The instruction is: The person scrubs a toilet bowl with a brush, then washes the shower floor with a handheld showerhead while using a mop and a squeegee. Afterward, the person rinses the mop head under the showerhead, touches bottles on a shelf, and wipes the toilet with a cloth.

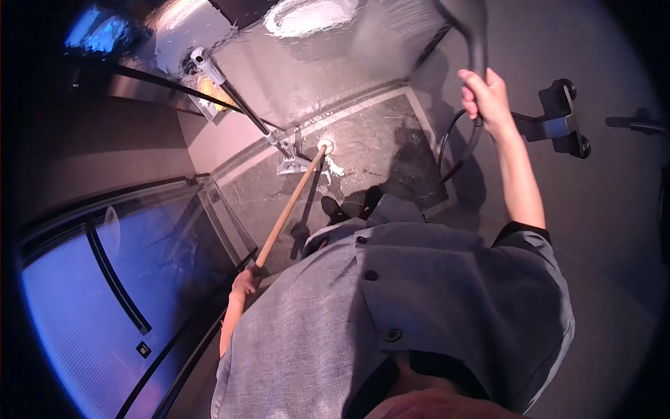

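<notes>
Raised at the upper right, my right hand [488, 100] is wrapped round the handle of a dark shower head [474, 42]. A blurred fan of water spray leaves it toward the upper left, near the wet wall. Its black hose [445, 150] loops below the hand. At the lower left, my left hand [242, 285] grips the near end of a long wooden stick [289, 202]. The stick's far end has a small round white head [325, 146], which appears to rest on the wet tiled floor. White foam [336, 169] lies beside it.
A pole-handled tool with a flat grey head [293, 165] leans to the left of the stick. A glass door [174, 230] with a dark handle stands on the left. A black wall fixture [564, 119] juts out at right. Dark shoes [335, 208] stand on the floor.
</notes>
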A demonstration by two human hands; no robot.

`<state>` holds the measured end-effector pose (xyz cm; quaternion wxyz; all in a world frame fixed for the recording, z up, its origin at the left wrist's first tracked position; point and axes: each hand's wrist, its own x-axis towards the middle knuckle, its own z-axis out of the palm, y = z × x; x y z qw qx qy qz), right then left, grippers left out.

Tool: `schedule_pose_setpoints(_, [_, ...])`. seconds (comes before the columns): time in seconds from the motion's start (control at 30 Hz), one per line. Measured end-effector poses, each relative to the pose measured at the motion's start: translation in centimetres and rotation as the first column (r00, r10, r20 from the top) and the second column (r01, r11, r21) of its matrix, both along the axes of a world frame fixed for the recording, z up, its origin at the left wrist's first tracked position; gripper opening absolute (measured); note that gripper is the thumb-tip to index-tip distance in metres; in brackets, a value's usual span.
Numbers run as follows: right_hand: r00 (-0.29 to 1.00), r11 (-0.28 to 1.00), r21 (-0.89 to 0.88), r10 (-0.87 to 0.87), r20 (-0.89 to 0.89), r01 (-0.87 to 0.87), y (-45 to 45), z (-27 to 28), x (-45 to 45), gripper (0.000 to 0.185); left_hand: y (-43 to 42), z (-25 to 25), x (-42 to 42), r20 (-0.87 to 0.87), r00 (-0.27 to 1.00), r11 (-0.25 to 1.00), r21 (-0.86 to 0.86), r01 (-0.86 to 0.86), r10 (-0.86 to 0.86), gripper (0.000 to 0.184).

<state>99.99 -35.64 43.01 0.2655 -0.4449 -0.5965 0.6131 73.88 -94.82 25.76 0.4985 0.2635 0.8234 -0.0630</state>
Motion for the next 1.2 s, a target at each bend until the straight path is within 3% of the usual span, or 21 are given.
schedule_pose_setpoints(0.1, [0.989,0.990,-0.022,0.138,-0.044,-0.139,-2.7,-1.9,-2.3,0.018,2.8,-2.3,1.4,0.021,0.995,0.996,-0.001,-0.093,0.093,0.041])
schedule_pose_setpoints(0.13, [0.988,0.991,-0.049,0.130,0.080,-0.126,-3.9,-1.5,-3.3,0.018,4.3,-2.4,1.9,0.013,0.993,0.993,-0.024,-0.115,0.115,0.042])
schedule_pose_setpoints(0.17, [0.982,0.981,-0.066,0.184,0.047,-0.181,-3.9,-2.5,-3.2,0.018,5.3,-3.4,2.0,0.035,0.992,0.992,-0.048,-0.117,0.119,0.042])
schedule_pose_setpoints(0.23, [0.977,0.975,-0.081,0.209,0.039,-0.205,-4.2,-3.6,-2.9,0.020,4.3,-8.1,2.1,0.030,0.997,0.997,-0.025,-0.070,0.071,0.039])
schedule_pose_setpoints(0.27, [0.976,0.974,-0.087,0.212,0.045,-0.207,-4.4,-3.7,-2.7,0.020,7.1,-5.6,2.7,0.054,0.990,0.986,-0.107,-0.126,0.132,0.036])
schedule_pose_setpoints(0.33, [0.975,0.996,0.091,-0.004,0.223,-0.016,-4.4,-4.2,-1.3,0.022,11.2,-3.6,3.4,0.077,0.978,0.965,-0.194,-0.178,0.196,0.033])
schedule_pose_setpoints(0.4, [0.966,0.991,0.071,-0.125,0.226,0.112,-4.1,-5.3,0.7,0.021,12.1,-4.8,3.5,0.123,0.937,0.941,-0.131,-0.311,0.327,0.025])
schedule_pose_setpoints(0.53, [0.931,0.964,0.036,-0.265,0.252,0.265,-4.8,-5.7,4.0,0.017,11.5,-12.3,3.1,0.174,0.888,0.903,-0.140,-0.406,0.426,0.020])
schedule_pose_setpoints(0.6, [0.915,0.950,0.015,-0.306,0.264,0.313,-5.4,-5.8,5.0,0.017,12.0,-13.9,3.2,0.252,0.728,0.768,-0.135,-0.626,0.638,0.017])
schedule_pose_setpoints(0.67, [0.924,0.952,-0.016,-0.293,0.247,0.306,-5.9,-5.9,6.0,0.016,14.1,-10.5,3.5,0.265,0.736,0.781,-0.170,-0.601,0.623,0.014])
schedule_pose_setpoints(0.8, [0.948,0.978,-0.004,-0.199,0.248,0.207,-6.9,-5.7,7.0,0.015,13.3,-7.8,4.5,0.246,0.776,0.807,-0.052,-0.588,0.581,0.017])
schedule_pose_setpoints(0.87, [0.951,0.977,-0.023,-0.199,0.235,0.210,-7.2,-5.7,7.3,0.015,12.0,-3.5,4.6,0.348,0.750,0.781,0.073,-0.620,0.563,0.021])
schedule_pose_setpoints(0.93, [0.971,0.987,-0.083,-0.118,0.205,0.138,-7.6,-5.6,7.6,0.016,11.1,1.2,4.9,0.377,0.782,0.819,0.094,-0.566,0.497,0.025])
schedule_pose_setpoints(1.0, [0.970,0.990,-0.091,-0.087,0.225,0.110,-7.6,-6.0,8.0,0.016,9.6,4.0,5.5,0.347,0.863,0.844,0.266,-0.467,0.368,0.032])
schedule_pose_setpoints(1.07, [0.984,0.993,-0.104,-0.042,0.175,0.061,-7.8,-6.1,8.1,0.016,11.3,11.1,5.4,0.261,0.848,0.882,-0.038,-0.469,0.462,0.039])
schedule_pose_setpoints(1.2, [0.981,0.988,-0.137,-0.041,0.189,0.068,-8.4,-6.8,8.2,0.013,10.6,14.6,5.1,0.218,0.900,0.925,-0.057,-0.375,0.378,0.041])
